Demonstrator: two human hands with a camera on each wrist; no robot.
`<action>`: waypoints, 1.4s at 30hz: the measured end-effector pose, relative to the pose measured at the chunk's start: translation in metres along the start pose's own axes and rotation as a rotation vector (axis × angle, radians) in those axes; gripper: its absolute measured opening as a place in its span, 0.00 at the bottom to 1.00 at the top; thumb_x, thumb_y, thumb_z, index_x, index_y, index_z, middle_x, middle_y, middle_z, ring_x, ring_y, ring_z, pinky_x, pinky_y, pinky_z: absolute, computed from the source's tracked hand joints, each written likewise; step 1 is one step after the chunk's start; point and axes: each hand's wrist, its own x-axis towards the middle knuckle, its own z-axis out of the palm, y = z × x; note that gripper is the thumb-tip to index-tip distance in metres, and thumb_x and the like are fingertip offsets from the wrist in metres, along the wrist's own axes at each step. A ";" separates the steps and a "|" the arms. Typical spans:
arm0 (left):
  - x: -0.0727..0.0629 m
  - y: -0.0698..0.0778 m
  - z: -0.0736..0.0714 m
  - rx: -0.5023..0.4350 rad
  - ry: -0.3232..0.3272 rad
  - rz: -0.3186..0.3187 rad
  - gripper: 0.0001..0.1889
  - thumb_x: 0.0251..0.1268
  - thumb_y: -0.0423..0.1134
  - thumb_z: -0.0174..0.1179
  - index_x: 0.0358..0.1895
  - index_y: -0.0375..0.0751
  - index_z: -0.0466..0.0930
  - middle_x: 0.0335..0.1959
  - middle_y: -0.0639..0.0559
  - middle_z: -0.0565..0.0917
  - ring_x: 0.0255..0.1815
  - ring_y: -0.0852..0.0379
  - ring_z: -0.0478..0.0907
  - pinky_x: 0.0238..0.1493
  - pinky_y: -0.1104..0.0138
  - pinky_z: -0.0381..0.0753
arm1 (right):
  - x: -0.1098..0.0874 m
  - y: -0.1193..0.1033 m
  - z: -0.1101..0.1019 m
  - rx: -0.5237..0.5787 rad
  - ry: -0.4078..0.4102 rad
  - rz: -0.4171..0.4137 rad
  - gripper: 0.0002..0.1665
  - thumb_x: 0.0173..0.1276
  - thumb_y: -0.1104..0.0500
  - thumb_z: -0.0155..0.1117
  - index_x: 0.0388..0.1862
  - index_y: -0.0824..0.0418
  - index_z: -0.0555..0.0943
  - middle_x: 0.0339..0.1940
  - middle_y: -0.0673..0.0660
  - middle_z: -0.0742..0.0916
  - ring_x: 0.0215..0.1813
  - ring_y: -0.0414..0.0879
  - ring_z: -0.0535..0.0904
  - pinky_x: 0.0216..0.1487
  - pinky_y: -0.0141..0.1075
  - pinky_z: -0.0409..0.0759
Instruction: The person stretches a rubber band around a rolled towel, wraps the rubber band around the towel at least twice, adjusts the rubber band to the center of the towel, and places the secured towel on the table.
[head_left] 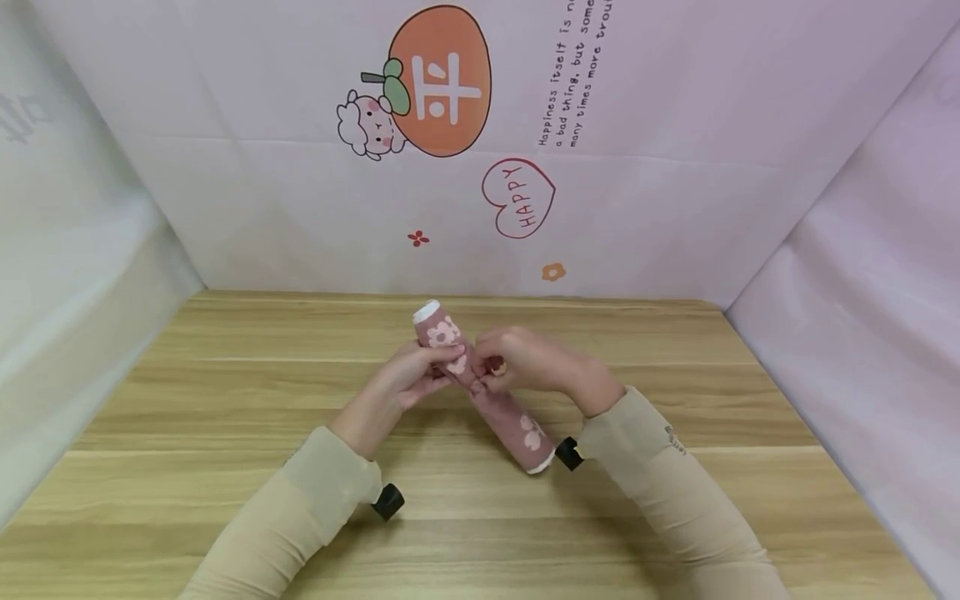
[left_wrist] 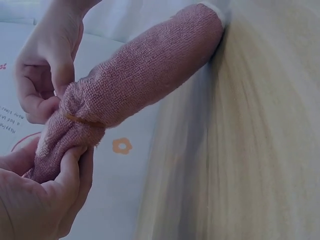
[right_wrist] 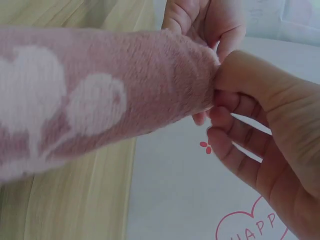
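Observation:
A rolled pink towel [head_left: 513, 425] with white flower prints and white ends slants over the table. A thin brown rubber band [left_wrist: 85, 120] cinches it near the middle, and the cloth puckers there. My left hand [head_left: 405, 375] grips the upper part, thumb on top and fingers beneath. At the cinched waist, my right hand [head_left: 521, 360] pinches the band with thumb and curled fingers, and a yellowish loop shows by those fingers. In the right wrist view the towel hides the band, and the right fingertips [right_wrist: 222, 117] are partly covered.
The wood-grain table [head_left: 247, 400] lies under both forearms. A white printed cloth backdrop [head_left: 300, 217] stands behind it, with white cloth walls at both sides. Small black cameras [head_left: 387, 502] sit under the sleeve cuffs.

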 end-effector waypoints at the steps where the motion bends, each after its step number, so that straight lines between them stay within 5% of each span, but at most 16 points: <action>1: 0.000 0.001 0.000 0.006 -0.003 0.003 0.07 0.74 0.25 0.55 0.50 0.35 0.74 0.36 0.50 0.84 0.36 0.58 0.84 0.41 0.69 0.85 | -0.001 0.000 0.000 0.023 0.009 -0.007 0.13 0.55 0.76 0.66 0.28 0.58 0.81 0.31 0.48 0.81 0.35 0.42 0.78 0.37 0.35 0.83; 11: 0.002 0.008 -0.002 0.004 -0.025 0.014 0.06 0.77 0.25 0.51 0.50 0.35 0.74 0.36 0.51 0.84 0.37 0.58 0.84 0.43 0.68 0.85 | -0.008 0.005 0.000 0.133 0.164 -0.104 0.14 0.55 0.76 0.64 0.31 0.58 0.80 0.33 0.48 0.80 0.36 0.45 0.77 0.37 0.39 0.80; 21: -0.002 0.011 0.001 0.055 -0.002 0.000 0.09 0.76 0.26 0.54 0.54 0.34 0.75 0.36 0.52 0.84 0.38 0.59 0.83 0.48 0.65 0.84 | -0.015 0.004 -0.003 0.174 0.117 -0.071 0.13 0.56 0.76 0.62 0.30 0.58 0.79 0.28 0.46 0.79 0.29 0.38 0.69 0.30 0.31 0.70; 31: 0.001 0.007 -0.001 0.074 -0.021 0.010 0.07 0.77 0.27 0.53 0.52 0.33 0.75 0.34 0.53 0.86 0.36 0.59 0.84 0.43 0.67 0.84 | -0.020 0.002 -0.007 0.125 0.046 -0.069 0.09 0.57 0.73 0.63 0.31 0.59 0.80 0.30 0.52 0.84 0.29 0.43 0.72 0.31 0.31 0.71; 42: -0.001 0.006 0.000 0.188 -0.080 0.055 0.10 0.73 0.25 0.54 0.54 0.31 0.73 0.37 0.52 0.83 0.37 0.60 0.82 0.42 0.68 0.83 | -0.018 0.002 -0.005 0.112 0.127 -0.076 0.10 0.62 0.74 0.69 0.32 0.60 0.82 0.27 0.46 0.80 0.27 0.38 0.69 0.27 0.30 0.70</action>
